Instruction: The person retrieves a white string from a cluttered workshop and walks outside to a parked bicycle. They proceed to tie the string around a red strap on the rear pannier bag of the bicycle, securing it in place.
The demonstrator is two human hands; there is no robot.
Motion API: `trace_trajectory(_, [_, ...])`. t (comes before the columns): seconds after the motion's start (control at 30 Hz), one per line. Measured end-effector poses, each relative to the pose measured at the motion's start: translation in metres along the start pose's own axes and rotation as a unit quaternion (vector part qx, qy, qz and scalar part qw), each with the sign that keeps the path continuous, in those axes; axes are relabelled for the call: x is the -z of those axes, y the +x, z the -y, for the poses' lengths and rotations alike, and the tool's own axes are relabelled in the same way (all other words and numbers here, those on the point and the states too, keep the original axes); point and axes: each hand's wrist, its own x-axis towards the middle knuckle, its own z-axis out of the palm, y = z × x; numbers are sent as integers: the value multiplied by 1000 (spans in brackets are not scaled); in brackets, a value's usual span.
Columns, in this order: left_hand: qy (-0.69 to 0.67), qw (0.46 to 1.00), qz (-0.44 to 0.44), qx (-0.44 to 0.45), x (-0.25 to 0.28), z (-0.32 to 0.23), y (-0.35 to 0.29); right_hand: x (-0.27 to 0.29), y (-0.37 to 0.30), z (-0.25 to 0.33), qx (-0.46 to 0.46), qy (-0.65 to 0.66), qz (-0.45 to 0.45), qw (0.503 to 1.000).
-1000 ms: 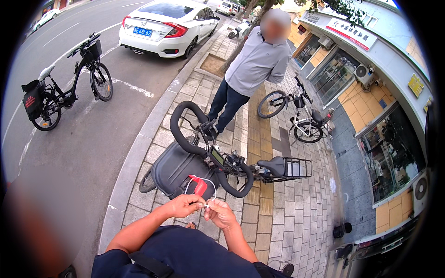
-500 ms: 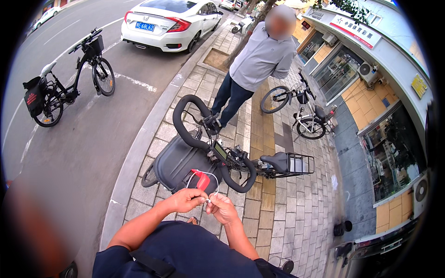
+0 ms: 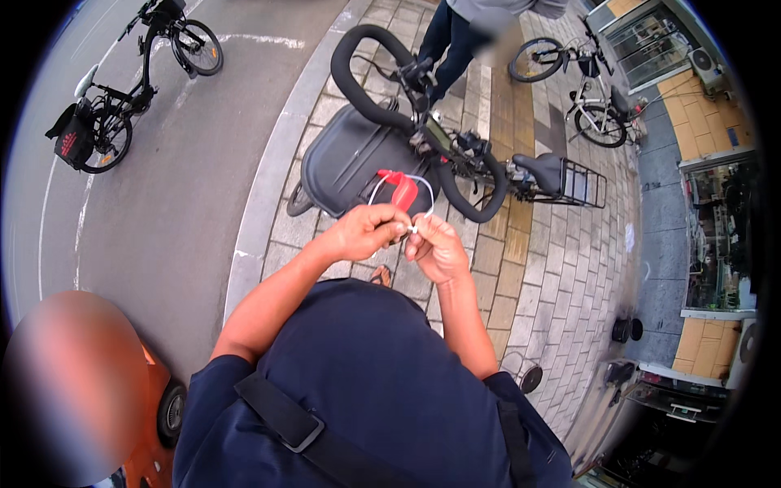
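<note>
My left hand (image 3: 364,233) and my right hand (image 3: 442,249) meet in front of my chest, fingertips nearly touching. Each is pinched closed on an end of a thin white strap (image 3: 430,192), which bows away from me in a loop. A bright red tag (image 3: 404,193) hangs on that loop. A small white piece shows between the fingertips; whether the ends are joined I cannot tell. Just beyond stands a bicycle with black, looped handlebars (image 3: 338,73), a dark grey front box (image 3: 346,159) and a black saddle (image 3: 541,169) with a rear rack.
On the paving past the handlebars stands a person in dark trousers (image 3: 455,49). A white bicycle (image 3: 598,122) is parked by the shopfronts at right. Left of the kerb (image 3: 272,175), a black bicycle (image 3: 146,98) stands on the road. An orange vehicle (image 3: 154,407) is at lower left.
The view has tilted down, so the bicycle and hands sit higher and further right in the picture. The white car has left view; the orange vehicle shows more. Both hands keep their pinch.
</note>
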Motion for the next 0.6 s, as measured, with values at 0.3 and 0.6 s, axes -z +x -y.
trace_trajectory(0.3, [-26, 999, -19, 38, 0, -10, 6, 3, 7, 4, -10, 20, -5, 1000])
trace_trajectory(0.6, [45, 998, -36, 26, -3, -14, 0, 6, 8, 4, -28, 3, -5, 1000])
